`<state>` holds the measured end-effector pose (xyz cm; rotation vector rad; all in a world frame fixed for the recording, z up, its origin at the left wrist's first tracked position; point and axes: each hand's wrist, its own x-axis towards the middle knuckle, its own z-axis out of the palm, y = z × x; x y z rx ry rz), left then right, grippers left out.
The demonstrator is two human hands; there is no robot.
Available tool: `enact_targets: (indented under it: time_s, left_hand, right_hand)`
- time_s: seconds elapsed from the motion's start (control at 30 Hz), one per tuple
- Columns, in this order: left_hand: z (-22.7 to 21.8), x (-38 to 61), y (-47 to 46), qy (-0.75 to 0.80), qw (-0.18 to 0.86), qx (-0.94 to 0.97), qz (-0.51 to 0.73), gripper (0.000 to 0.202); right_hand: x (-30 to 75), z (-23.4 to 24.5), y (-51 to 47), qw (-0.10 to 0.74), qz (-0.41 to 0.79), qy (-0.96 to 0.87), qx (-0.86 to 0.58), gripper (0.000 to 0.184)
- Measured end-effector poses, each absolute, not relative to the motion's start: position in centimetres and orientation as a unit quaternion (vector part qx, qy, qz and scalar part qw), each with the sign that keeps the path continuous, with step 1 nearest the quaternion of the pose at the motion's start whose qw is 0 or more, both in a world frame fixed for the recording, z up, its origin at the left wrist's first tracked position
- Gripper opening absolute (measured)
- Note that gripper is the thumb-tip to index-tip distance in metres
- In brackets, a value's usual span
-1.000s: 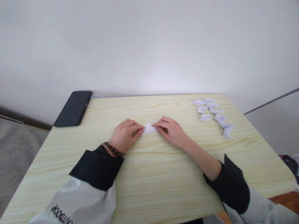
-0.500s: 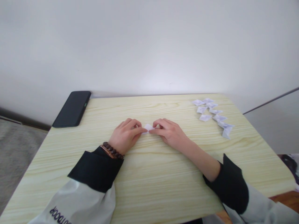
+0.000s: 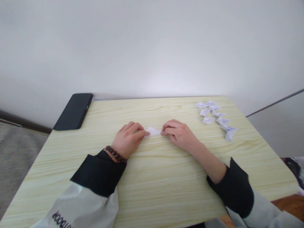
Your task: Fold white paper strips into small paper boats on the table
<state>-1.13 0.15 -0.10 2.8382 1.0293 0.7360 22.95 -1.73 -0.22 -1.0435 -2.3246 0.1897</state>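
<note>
White folded paper point(image 3: 154, 130) lies on the wood-grain table point(image 3: 166, 180), pinched at one end by the left hand point(image 3: 128, 138) and at the other by the right hand point(image 3: 180, 134), well apart from the small folded pieces point(image 3: 208, 120) farther right.

A device point(image 3: 74, 111) lies at the far left corner of the tabletop point(image 3: 166, 186); folded papers point(image 3: 222, 120) cluster toward the far right corner, some seemingly overlapping. Centrally, a paper piece point(image 3: 154, 131) spans left hand point(image 3: 127, 139) to right hand point(image 3: 180, 134).
</note>
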Motion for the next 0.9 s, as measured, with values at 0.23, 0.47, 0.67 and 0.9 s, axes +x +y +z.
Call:
enact_targets:
  time_s: [0.23, 0.47, 0.67, 0.9]
  left_hand:
    - [0.0, -1.1, 0.2, 0.299, -0.007, 0.924, 0.238, 0.032]
    - [-0.1, -0.5, 0.1, 0.299, -0.022, 0.915, 0.271, 0.017]
    - [-0.2, -0.5, 0.1, 0.284, -0.07, 0.909, 0.298, 0.015]
    - [0.4, 0.0, 0.0, 0.27, -0.051, 0.903, 0.33, 0.01]
  right_hand:
    - [23.3, -0.3, -1.7, 0.292, 0.073, -0.866, -0.399, 0.028]
    - [22.3, -0.2, -1.7, 0.282, 0.083, -0.86, -0.416, 0.017]
    - [21.9, -0.6, -1.6, 0.287, 0.076, -0.853, -0.43, 0.02]
    - [21.3, -0.3, -1.6, 0.334, 0.045, -0.859, -0.384, 0.017]
